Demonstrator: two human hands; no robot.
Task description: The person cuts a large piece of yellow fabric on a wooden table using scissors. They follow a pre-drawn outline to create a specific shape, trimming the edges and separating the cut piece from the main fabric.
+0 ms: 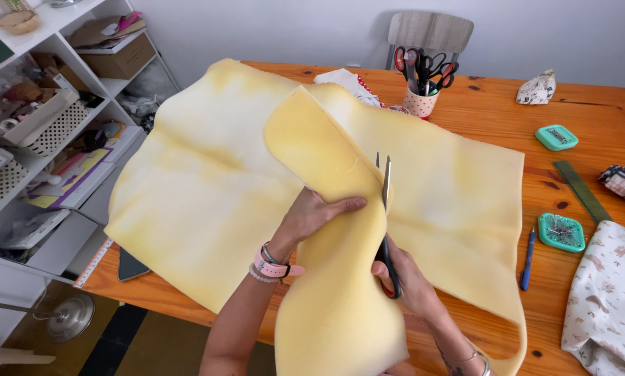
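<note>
You get bright, even daylight across the orange-brown wooden table, with only soft shadows. Left of it, straight lines bow slightly, and focus stays sharp.

Counted on the table

One foam sheet, two teal pin cases, one blue pen, one cup of scissors.
</note>
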